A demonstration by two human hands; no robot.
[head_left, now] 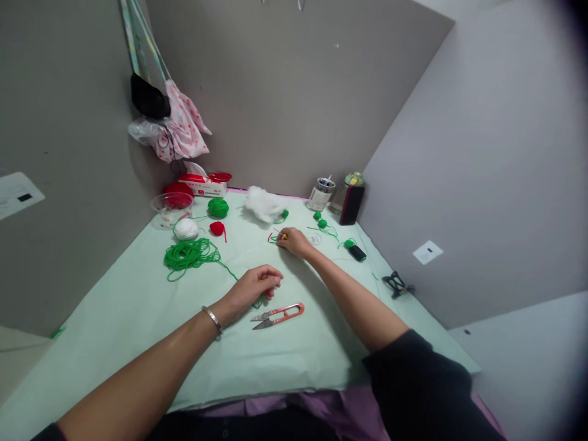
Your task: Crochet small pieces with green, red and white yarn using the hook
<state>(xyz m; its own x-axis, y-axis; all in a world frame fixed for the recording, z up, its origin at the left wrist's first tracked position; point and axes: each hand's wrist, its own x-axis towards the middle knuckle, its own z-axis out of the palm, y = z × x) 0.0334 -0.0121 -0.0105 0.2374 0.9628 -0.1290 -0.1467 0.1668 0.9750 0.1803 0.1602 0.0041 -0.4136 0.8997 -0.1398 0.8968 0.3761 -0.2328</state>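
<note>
My right hand (296, 242) pinches a crochet hook (284, 236) with a yellow handle, its thin tip pointing to the left. By those fingers lie a short red yarn piece (269, 237) and a bit of green yarn. Nearer to me, my left hand (258, 286) rests loosely on the table with its fingers half bent. A green yarn strand (228, 269) runs from a loose green yarn heap (190, 256) to the left hand and shows again below it. Orange thread snips (278, 315) lie in front of the left hand, blades pointing left.
White stuffing (264, 204), a green yarn ball (218, 207), a white ball (186, 229) and a red piece (217, 228) lie farther back. Small green pieces (322, 223) are at right. A plastic tub (171, 215), tin (320, 196), phone (351, 205) and black clip (397, 285) stand around the edges.
</note>
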